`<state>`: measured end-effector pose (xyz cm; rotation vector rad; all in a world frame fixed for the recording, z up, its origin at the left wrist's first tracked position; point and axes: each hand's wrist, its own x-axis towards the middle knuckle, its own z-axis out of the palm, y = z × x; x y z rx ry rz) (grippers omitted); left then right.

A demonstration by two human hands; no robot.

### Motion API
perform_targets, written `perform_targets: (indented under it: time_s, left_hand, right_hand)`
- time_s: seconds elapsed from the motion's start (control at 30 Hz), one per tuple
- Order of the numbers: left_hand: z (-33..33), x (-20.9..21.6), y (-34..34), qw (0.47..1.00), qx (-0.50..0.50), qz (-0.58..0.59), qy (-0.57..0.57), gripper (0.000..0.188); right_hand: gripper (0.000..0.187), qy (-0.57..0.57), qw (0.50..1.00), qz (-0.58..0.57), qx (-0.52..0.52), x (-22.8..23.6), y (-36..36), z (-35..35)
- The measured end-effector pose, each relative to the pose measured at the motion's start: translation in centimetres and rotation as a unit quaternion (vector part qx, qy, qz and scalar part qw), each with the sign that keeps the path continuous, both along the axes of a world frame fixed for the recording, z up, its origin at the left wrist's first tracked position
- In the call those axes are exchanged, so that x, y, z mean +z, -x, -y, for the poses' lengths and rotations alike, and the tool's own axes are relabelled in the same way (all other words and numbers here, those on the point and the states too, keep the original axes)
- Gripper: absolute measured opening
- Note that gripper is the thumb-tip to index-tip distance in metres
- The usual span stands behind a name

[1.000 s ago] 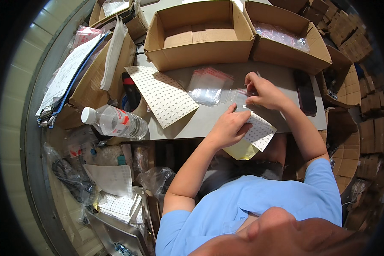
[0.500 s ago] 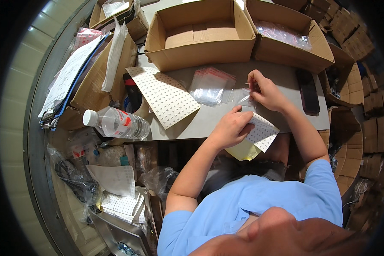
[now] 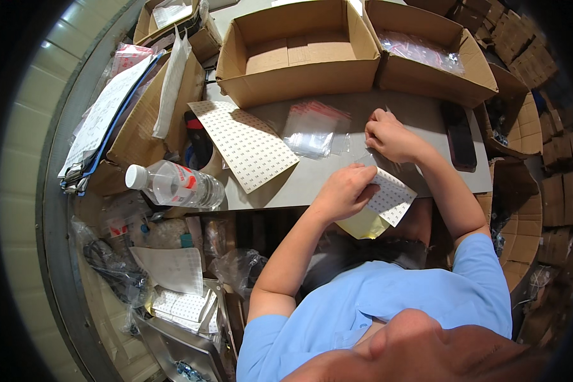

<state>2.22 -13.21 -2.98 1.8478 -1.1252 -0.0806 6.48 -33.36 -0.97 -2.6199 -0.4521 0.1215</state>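
While the left hand [image 3: 347, 189] pinches a small label sheet [image 3: 393, 198] between thumb and bent fingers, the right hand [image 3: 391, 137] sits just beyond it, above the table [image 3: 270, 198], its fingers curled in close together; whether they grip anything I cannot tell. The label sheet, white with rows of small dark marks, juts from the left hand toward the right and hangs past the table's near edge, with a yellow piece [image 3: 365, 226] below it. Something clear shows faintly between the two hands, too indistinct to name.

Just left of the right hand lies a pile of clear bags [image 3: 313, 132] with red top edges. Beside that, a larger label sheet [image 3: 247, 149] lies slantwise, near a clear bottle [image 3: 179, 184] with a white cap. A dark phone-like object [image 3: 458, 137] lies right of the right hand. Along the far side stand an open cardboard box [image 3: 296, 77] and, next to it, a second box [image 3: 436, 81] holding clear packets [image 3: 421, 52]
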Motion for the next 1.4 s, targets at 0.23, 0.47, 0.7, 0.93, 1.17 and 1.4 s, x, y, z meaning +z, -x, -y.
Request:
perform_targets:
  time_s: [0.23, 0.47, 0.7, 0.93, 1.17, 1.4]
  left_hand:
    - [-0.3, 0.1, 0.0, 1.0, 0.003, 0.003, -0.007, 0.02]
    - [-0.1, -0.1, 0.0, 1.0, -0.004, -0.004, -0.009, 0.02]
    - [-0.3, -0.3, 0.1, 1.0, -0.003, -0.005, 0.008, 0.02]
    - [-0.6, -0.2, 0.1, 1.0, 0.002, -0.015, 0.016, 0.017]
    - [-0.4, -0.3, 0.2, 0.998, 0.017, 0.003, 0.053, 0.024]
    - [-0.6, -0.3, 0.1, 0.998, 0.051, -0.04, 0.022, 0.021]
  right_hand:
    - [0.019, 0.08, 0.994, -0.007, -0.079, 1.7, 2.0, -0.7]
    - [0.043, 0.016, 0.984, 0.084, -0.155, 0.7, 4.6, 1.2]
    - [0.022, -0.022, 0.994, -0.032, -0.104, 1.1, 4.3, 0.7]
    - [0.015, -0.022, 0.995, 0.053, -0.085, 1.4, 3.2, 1.7]
    - [0.016, -0.105, 0.847, 0.414, -0.316, 9.6, -4.1, 8.4]
    - [0.036, 0.048, 0.885, 0.447, -0.123, 5.8, -4.1, 3.5]
